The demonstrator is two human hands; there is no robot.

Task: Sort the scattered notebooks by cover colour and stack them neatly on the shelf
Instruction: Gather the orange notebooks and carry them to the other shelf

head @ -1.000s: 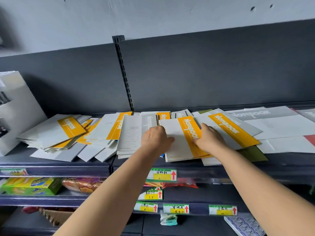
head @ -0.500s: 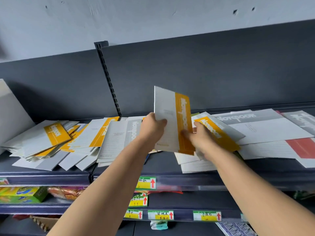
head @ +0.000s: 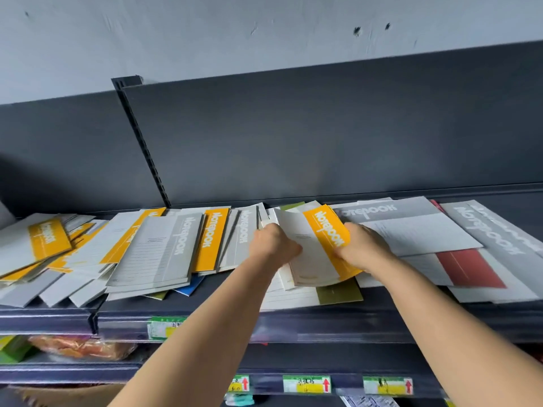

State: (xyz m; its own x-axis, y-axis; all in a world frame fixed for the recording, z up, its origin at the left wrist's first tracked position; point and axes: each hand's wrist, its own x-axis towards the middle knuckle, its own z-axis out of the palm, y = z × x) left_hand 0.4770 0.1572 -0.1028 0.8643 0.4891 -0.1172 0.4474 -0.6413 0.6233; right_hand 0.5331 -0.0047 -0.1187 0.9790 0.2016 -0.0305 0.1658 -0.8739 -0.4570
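Nearest and lowest, price tags [head: 307, 383] line a lower rail, and a packet [head: 82, 346] lies at the left beneath the shelf [head: 323, 321] being worked on. Just past the shelf's front lip an olive notebook [head: 338, 295] lies flat, partly under loose white ones.

Both arms reach in over it. The left hand [head: 273, 245] curls round the left, white edge of a yellow notebook [head: 320, 245]. The right hand [head: 363, 248] curls round its right, yellow-banded edge. Both are closed on it, thumbs on top. The notebook is at the middle of the shelf and looks tilted. I cannot tell whether its near end touches the sheets below. One or two more thin books seem to be gripped beneath it.

As I judge it, the notebook is light, thin and soft-covered, so it would sag if held by one corner. The covers look smooth and would likely slide on one another in a stack. The best hold is on the two long edges, as here, or along the spine side.

Left of the hands a grey notebook [head: 164, 248] tops a fanned heap, with a blue notebook [head: 188, 289] peeping out under it. Farther left is a yellow pile [head: 50, 239]. To the right, large grey notebooks [head: 411, 227] overlap a red notebook [head: 467, 268]. Farthest stands the dark back panel [head: 323, 136].
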